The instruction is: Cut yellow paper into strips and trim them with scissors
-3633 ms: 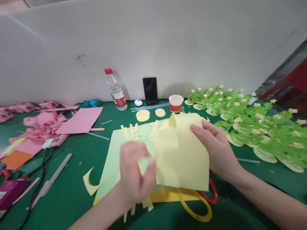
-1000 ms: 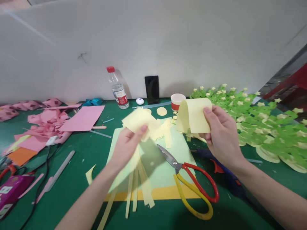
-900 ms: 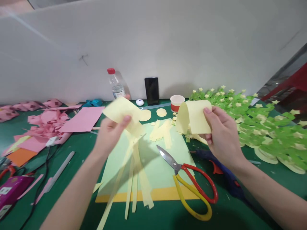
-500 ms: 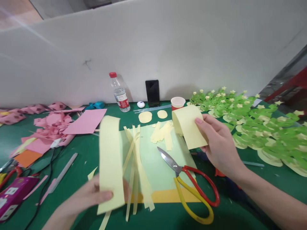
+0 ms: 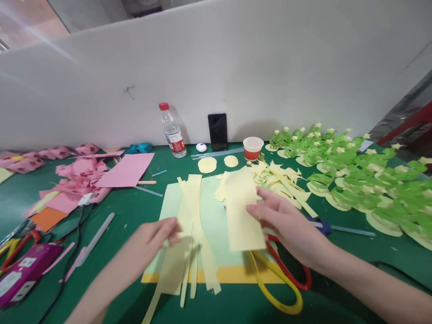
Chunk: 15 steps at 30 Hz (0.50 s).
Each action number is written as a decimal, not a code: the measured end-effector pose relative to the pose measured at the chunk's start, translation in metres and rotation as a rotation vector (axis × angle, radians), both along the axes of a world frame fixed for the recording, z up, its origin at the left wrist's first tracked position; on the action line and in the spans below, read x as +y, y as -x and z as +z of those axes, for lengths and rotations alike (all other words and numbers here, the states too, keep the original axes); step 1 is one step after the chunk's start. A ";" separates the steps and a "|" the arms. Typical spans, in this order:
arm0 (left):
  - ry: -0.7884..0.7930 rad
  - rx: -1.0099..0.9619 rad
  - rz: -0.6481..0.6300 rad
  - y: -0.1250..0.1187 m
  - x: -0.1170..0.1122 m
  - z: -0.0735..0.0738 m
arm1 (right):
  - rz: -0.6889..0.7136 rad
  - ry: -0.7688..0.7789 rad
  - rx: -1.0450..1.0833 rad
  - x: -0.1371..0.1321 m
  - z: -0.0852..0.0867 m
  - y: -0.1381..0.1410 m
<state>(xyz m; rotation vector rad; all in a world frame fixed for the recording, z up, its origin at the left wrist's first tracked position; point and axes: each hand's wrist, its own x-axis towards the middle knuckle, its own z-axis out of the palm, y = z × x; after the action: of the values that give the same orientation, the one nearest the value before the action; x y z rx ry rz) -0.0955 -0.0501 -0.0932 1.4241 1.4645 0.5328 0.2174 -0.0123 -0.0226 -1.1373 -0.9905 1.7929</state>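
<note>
My right hand [image 5: 286, 225] pinches a pale yellow paper sheet [image 5: 241, 209] and holds it flat over the light green sheet [image 5: 212, 216], covering the blades of the red and yellow scissors [image 5: 283, 283]. My left hand [image 5: 151, 236] lies low on the left, fingers closed on the wide yellow strip [image 5: 170, 267] among several long yellow strips [image 5: 192, 225] that fan across the green sheet. Its fingertips are blurred.
Pink paper scraps [image 5: 77, 173] and a pink sheet [image 5: 126, 168] lie at left. Against the back wall stand a water bottle [image 5: 172, 132], a phone [image 5: 218, 130] and a red cup [image 5: 253, 147]. Green paper trees [image 5: 354, 166] fill the right side. A cable [image 5: 72, 234] and a purple box [image 5: 18, 279] lie near left.
My right hand brought its yellow sheet down and left, uncurling it over the scissors. My left hand lowered the wide strip onto the other strips.
</note>
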 end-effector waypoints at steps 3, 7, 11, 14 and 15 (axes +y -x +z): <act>0.220 -0.574 -0.149 -0.101 0.045 0.038 | 0.264 -0.003 0.026 -0.013 -0.011 0.014; 0.321 -0.880 0.033 -0.159 0.066 0.064 | 0.544 0.047 0.037 -0.030 -0.028 0.029; 0.340 -0.855 0.090 -0.152 0.065 0.075 | 0.691 -0.053 -0.060 -0.023 -0.019 0.016; 0.361 -0.866 0.017 -0.147 0.063 0.084 | 0.614 -0.153 -0.120 -0.001 0.000 -0.006; 0.392 -0.865 -0.046 -0.147 0.062 0.086 | 0.544 -0.157 -0.120 0.007 0.005 -0.013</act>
<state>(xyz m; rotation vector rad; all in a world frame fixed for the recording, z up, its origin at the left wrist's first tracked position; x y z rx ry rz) 0.0517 0.0120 -0.0072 0.7516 0.7705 0.6743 0.2303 -0.0056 -0.0179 -0.9411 -1.5998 2.0269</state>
